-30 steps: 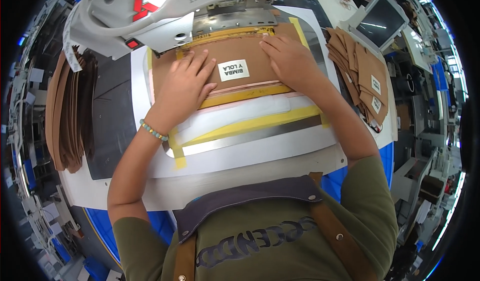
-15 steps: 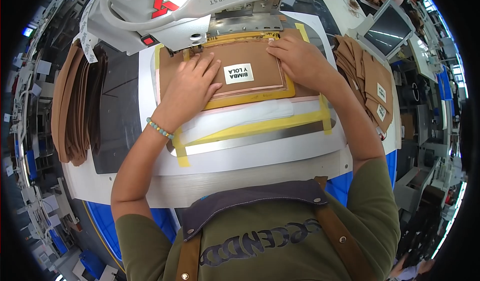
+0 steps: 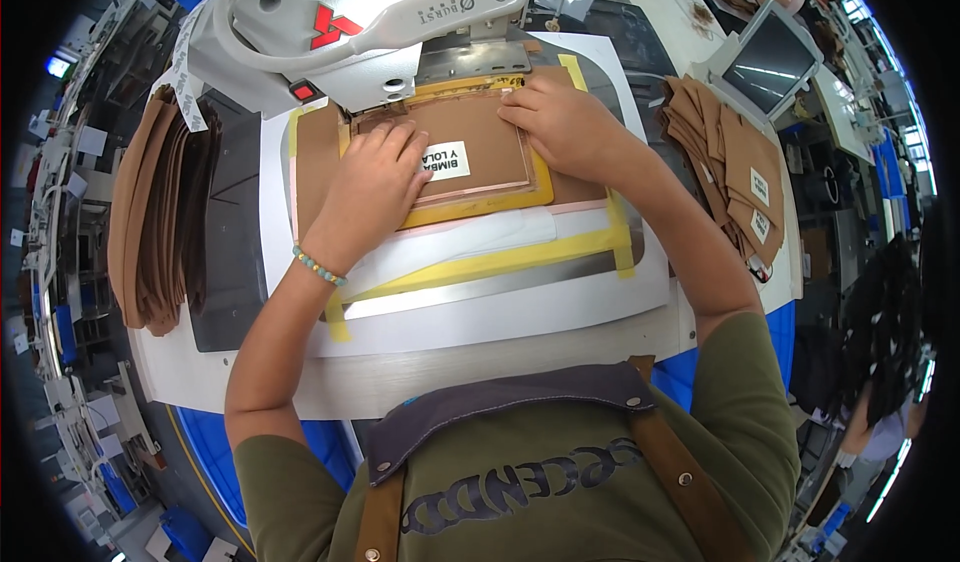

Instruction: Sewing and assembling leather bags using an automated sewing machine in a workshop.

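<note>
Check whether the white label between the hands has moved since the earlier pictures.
Yes: judged against the red switch on the white machine head, the white label has shifted left and slightly down the picture.

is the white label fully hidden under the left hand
No, the white label shows plainly between the left hand and the right hand on the brown panel.

Brown panel [image 3: 475, 124] (black-on-white label [image 3: 446, 160]), yellow frame [image 3: 541, 182].

Olive shirt [image 3: 570, 434], brown straps [image 3: 672, 449], beaded bracelet [image 3: 317, 268]
</note>
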The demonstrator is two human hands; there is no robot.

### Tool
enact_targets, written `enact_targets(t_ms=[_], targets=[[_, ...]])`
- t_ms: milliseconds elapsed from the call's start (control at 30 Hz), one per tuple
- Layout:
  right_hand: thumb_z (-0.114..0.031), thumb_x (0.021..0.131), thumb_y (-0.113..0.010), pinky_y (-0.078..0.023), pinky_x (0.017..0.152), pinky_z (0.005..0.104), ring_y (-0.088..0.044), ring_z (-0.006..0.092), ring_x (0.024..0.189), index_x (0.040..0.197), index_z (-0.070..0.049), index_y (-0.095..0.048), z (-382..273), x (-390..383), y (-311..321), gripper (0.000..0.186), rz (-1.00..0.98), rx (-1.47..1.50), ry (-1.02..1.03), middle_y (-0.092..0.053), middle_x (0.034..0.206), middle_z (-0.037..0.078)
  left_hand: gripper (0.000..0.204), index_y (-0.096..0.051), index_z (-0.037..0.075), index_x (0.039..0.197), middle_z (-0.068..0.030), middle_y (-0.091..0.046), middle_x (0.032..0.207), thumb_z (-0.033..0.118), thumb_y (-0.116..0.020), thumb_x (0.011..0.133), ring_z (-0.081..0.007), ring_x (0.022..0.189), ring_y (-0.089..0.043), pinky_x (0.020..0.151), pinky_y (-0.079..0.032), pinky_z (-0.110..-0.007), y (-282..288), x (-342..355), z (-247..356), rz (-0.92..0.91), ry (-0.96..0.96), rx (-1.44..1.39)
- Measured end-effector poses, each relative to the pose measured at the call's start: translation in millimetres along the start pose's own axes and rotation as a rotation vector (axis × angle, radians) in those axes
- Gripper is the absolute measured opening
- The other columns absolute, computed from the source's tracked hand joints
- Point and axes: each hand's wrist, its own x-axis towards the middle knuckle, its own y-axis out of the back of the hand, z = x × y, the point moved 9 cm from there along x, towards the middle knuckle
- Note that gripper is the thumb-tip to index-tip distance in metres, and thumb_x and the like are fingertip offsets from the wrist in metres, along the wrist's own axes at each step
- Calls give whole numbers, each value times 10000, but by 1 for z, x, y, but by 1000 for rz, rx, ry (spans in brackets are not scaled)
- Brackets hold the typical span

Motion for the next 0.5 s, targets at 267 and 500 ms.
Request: enact_targets(t_ms=[267,500], targets=[[-38,874,-725,-577,1009,376,-653,270,1168,1236,-29,-750,-18,20,-9,363,-1,-10,54,-750,1264,85,425,-655,19,1400,-168,-615,1498,195,-710,1017,-372,1387,-563,1155,-471,-475,-7,0,7,-12,2,-121],[-43,860,-727,-577,997,363,-662,268,1147,1205,-23,-768,-31,34,-11,348,9,-28,82,-768,1238,77,431,-645,14,1414,-182,-585,1535,203,-691,1029,-396,1404,-548,1160,-470,-482,-8,-5,4,-27,26,-75]])
